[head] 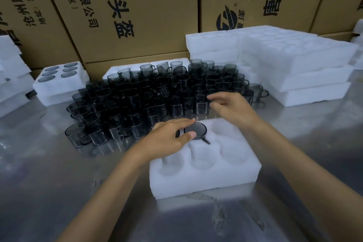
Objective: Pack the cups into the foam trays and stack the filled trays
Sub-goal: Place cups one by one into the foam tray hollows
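A white foam tray (204, 180) with several round pockets lies on the steel table in front of me. One dark glass cup (195, 130) sits in its far middle pocket, handle pointing toward me. My left hand (169, 137) holds this cup's rim between thumb and fingers. My right hand (227, 107) hovers with loosely spread fingers over the near edge of a crowd of dark glass cups (137, 100) standing behind the tray, holding nothing.
A filled tray stack (59, 86) stands at back left. Empty foam trays (294, 65) are piled at back right and at far left (9, 76). Cardboard boxes (137, 6) wall off the back. Bare steel table (59, 182) lies near me.
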